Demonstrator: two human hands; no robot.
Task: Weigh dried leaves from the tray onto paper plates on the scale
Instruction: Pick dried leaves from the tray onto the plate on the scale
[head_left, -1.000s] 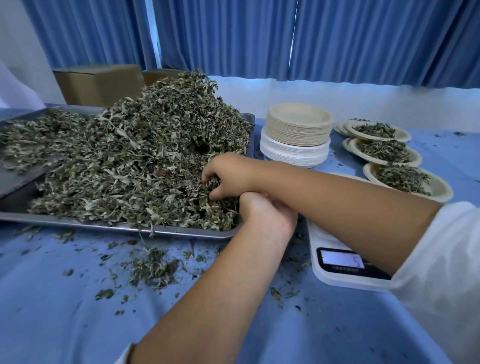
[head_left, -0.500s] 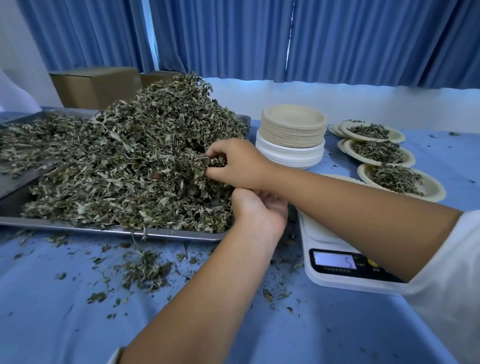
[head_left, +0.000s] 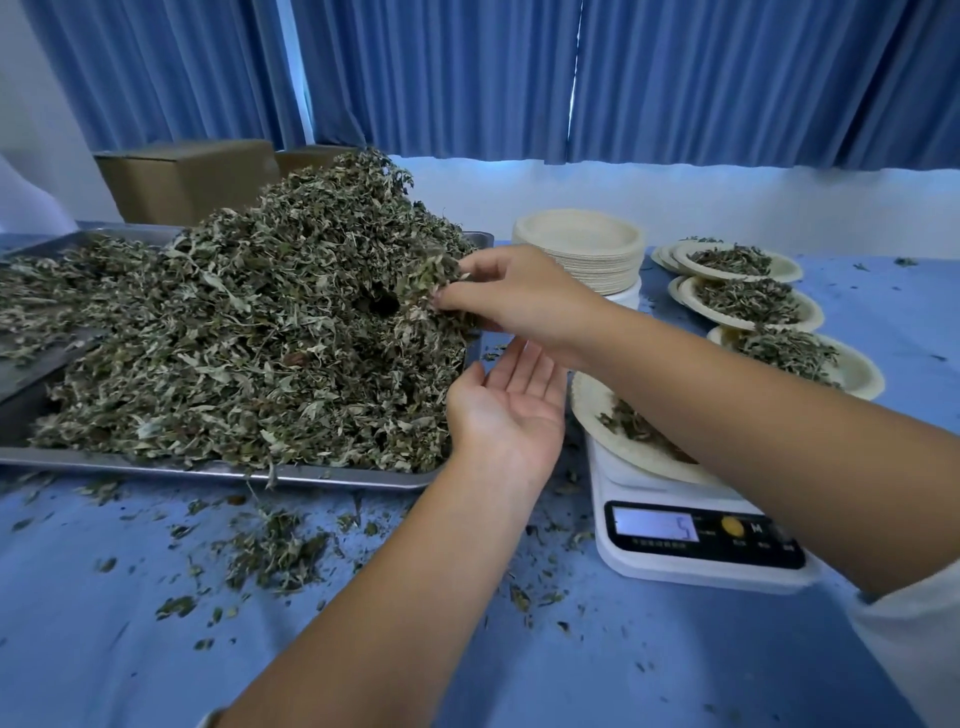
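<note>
So the big change over the last second: both hands were balled up and dug into the near right corner of the dried leaves (head_left: 249, 332). Now the right hand (head_left: 524, 304) has come up out of the heap with a small tuft of leaves (head_left: 434, 278) pinched between thumb and fingertips. The left hand (head_left: 506, 410) has gone from a fist to flat open, palm up, right underneath it and holding nothing. Looks to me like it's there to catch crumbs.

The rest of the leaves are still heaped on the metal tray (head_left: 208, 472), which fills the left half of the frame. The paper plate (head_left: 613, 441) on the white scale (head_left: 691, 564) sits lower right of centre, partly hidden under the right forearm, with only a little bit of leaf in it. The display seems to show a 5, but it's blurry.

My read is that this plate is nowhere near done and the pinch is a top-up that next has to go right, over to the plate. Three filled plates (head_left: 753, 306) are parked at the right edge, with a stack of empty plates (head_left: 579, 249) behind the hands. Plenty of loose bits (head_left: 270, 551) are already spilled on the blue cloth, so the catching hand makes sense.
</note>
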